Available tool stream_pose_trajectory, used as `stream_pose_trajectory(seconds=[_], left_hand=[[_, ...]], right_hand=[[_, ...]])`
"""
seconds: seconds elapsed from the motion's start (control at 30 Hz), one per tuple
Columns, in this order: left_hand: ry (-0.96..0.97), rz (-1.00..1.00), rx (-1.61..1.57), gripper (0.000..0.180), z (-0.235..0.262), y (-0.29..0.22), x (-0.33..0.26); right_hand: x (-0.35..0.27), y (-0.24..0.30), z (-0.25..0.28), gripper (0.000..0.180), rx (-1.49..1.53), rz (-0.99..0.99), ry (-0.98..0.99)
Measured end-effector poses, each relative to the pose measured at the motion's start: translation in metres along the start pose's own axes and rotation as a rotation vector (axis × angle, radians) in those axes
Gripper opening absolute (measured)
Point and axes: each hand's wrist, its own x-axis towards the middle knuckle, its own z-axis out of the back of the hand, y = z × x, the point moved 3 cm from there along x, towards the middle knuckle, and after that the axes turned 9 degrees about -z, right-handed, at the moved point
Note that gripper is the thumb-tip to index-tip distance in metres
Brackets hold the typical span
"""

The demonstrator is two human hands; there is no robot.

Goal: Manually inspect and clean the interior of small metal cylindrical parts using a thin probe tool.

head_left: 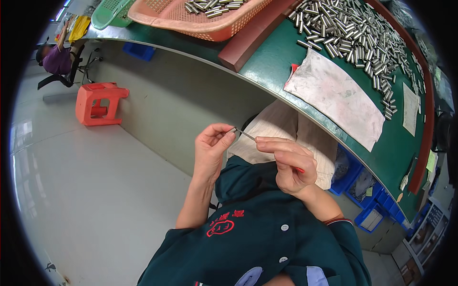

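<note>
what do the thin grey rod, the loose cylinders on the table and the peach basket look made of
Thin grey rod: probably metal, straight and dull, though too small to be sure.
Loose cylinders: look like bare, smooth metal, from their bright streaked highlights.
Peach basket: seemingly moulded plastic, slightly glossy, with a perforated wall.

A red plastic stool point(86, 106) rests on the glossy grey floor point(95, 190); beyond, a purple-shirted person point(57, 61) sits.

The left hand point(210, 144) pinches a small part point(234, 129); the right hand point(296, 166) holds a thin tool point(246, 135) to it. On the green table point(400, 148) lie a cloth point(336, 97), heaped cylinders point(350, 34) and a pink basket point(200, 29).
</note>
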Motion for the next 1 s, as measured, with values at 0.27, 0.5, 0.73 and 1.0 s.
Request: stream_pose_trajectory(seconds=[0.27,0.5,0.73,1.0], left_hand=[[0.003,-0.103,0.102,0.012,0.0,-0.004,0.0],[-0.125,-0.2,0.198,0.012,-0.003,-0.006,-0.004],[-0.253,-0.218,0.196,0.008,0.005,-0.006,0.001],[0.141,0.075,-0.257,0.027,-0.004,0.012,-0.002]], right_hand=[[-0.002,0.003,0.002,0.02,-0.115,0.015,0.026],[0.002,0.014,0.0,0.015,-0.227,0.016,0.218],[-0.005,0.015,0.011,0.02,-0.066,0.004,0.011],[0.0,0.013,0.006,0.02,-0.015,0.007,-0.026]])
